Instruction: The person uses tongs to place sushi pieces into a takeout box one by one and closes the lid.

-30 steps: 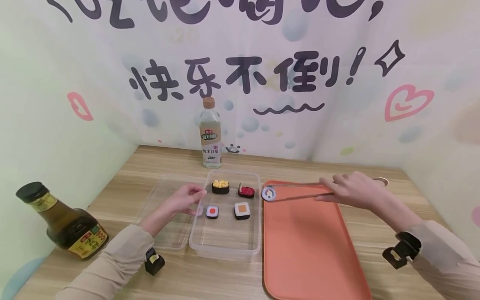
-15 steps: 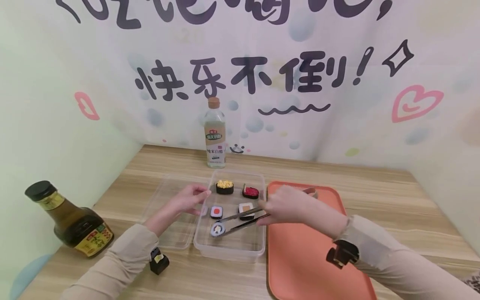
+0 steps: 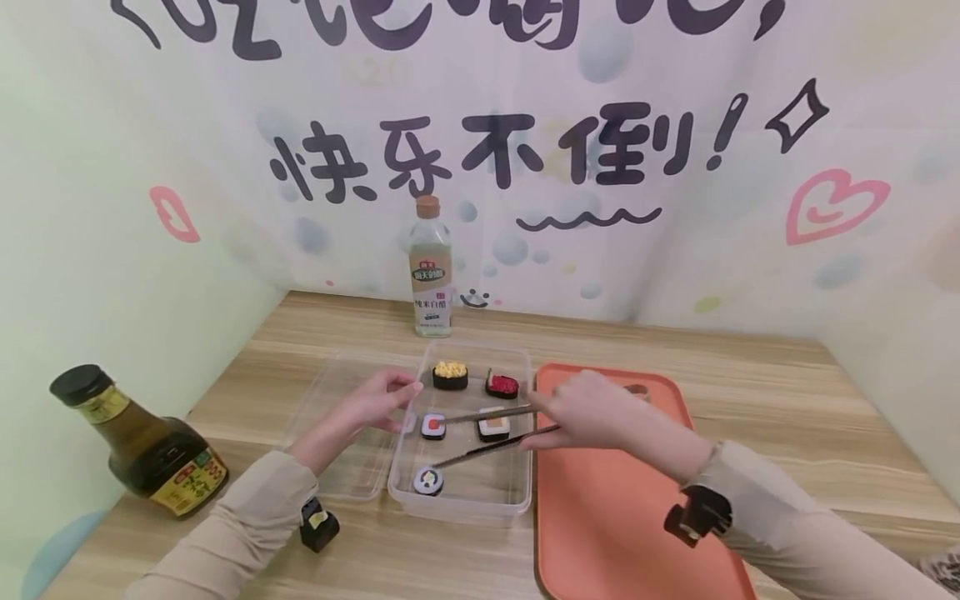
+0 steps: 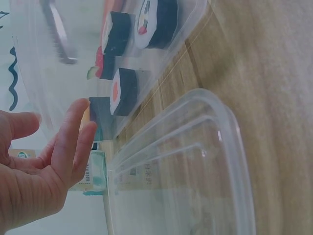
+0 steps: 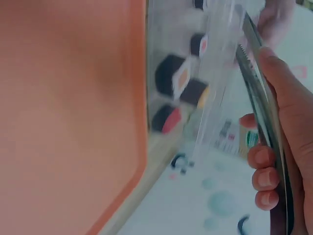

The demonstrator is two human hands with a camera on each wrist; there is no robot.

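Note:
My right hand [image 3: 588, 412] grips metal tongs [image 3: 480, 453] above the clear plastic box [image 3: 480, 506]. The tongs' arms are spread, with nothing between their tips. Just below the lower tip, a round sushi roll [image 3: 428, 480] lies at the box's front left. Also in the box are a red-centred roll [image 3: 432, 426], a square orange-centred roll [image 3: 493, 427] partly behind the tongs, a yellow-topped sushi [image 3: 450, 375] and a red-topped sushi [image 3: 502, 384]. My left hand [image 3: 375, 402] rests at the box's left wall with relaxed fingers, thumb and index finger apart in the left wrist view.
An orange tray [image 3: 630, 517] lies right of the box. The box's clear lid [image 3: 337, 467] lies flat to its left, under the left forearm. A vinegar bottle [image 3: 431, 283] stands behind; a dark sauce bottle [image 3: 161, 458] stands at the left edge.
The tongs carried the round roll from over the tray leftward into the box, then spread and released it at the front left. My left hand has stayed at the box's side.

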